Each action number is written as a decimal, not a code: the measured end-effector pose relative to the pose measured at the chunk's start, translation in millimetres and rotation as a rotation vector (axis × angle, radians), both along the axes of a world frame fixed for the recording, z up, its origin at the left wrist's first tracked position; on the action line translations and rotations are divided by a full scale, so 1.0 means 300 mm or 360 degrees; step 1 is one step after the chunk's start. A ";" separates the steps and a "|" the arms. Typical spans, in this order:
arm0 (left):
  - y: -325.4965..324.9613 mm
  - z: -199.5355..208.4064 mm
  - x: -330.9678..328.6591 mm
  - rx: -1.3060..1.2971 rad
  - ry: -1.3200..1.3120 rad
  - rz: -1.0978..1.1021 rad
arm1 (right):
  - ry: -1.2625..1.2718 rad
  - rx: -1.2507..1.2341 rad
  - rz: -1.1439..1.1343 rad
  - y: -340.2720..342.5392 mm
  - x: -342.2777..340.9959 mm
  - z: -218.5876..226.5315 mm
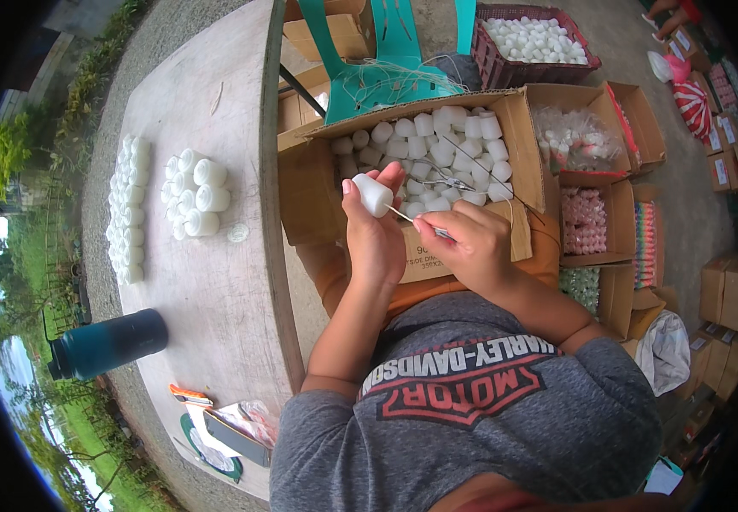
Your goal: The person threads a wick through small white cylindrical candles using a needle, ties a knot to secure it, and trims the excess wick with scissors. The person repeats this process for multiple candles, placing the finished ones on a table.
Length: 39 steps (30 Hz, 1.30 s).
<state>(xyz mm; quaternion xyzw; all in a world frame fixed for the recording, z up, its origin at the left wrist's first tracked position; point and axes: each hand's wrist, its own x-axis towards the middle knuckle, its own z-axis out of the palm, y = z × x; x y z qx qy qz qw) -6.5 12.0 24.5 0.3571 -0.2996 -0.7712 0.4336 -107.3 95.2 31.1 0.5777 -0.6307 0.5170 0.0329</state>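
Observation:
My left hand is closed around a white candle, a short, slightly tapered cylinder, lying tilted in the fingers. My right hand pinches a thin pale rod, whose far end meets the candle's end facing that hand. Whether the rod is a wick or a tool I cannot make out; something silvery shows at the fingertips. Both hands are over the near side of an open cardboard box full of loose white candles. A metal wire-like tool and thin cord lie on those candles.
On the table at left stand grouped white candles, a row of candles, a dark teal bottle and an orange cutter. Beyond the box are a green chair and a maroon crate. Boxes stand at right.

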 end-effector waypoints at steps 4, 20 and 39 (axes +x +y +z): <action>0.009 0.007 -0.004 -0.0074 -0.0035 -0.0003 | 0.0078 -0.0073 -0.0030 -0.008 0.000 -0.001; 0.020 -0.002 -0.010 0.0048 0.0061 -0.0016 | -0.0446 -0.0007 -0.0008 -0.010 -0.008 -0.036; 0.037 0.013 -0.014 0.0193 0.0136 -0.0100 | -0.0143 -0.0076 0.0081 0.001 0.018 -0.052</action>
